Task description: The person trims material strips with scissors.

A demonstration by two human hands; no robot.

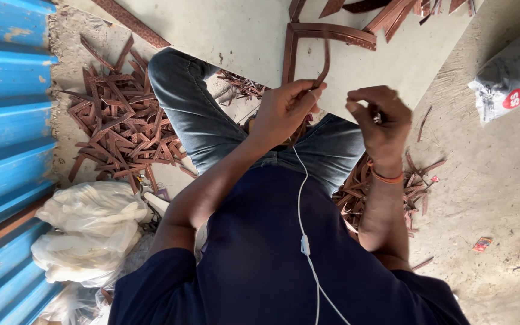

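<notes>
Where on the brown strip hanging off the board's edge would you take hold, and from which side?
Grip the brown strip at its free lower end, probably from below the board. That end curves down clear of the board, where the left hand already pinches it; the upper part lies flat on the surface. The right hand is beside it.

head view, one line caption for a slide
Seated person's left hand pinches a brown strip; right hand is raised beside it.

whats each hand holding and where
Left hand pinches a brown strip at its lower end; right hand grips something small, too hidden to identify.
</notes>
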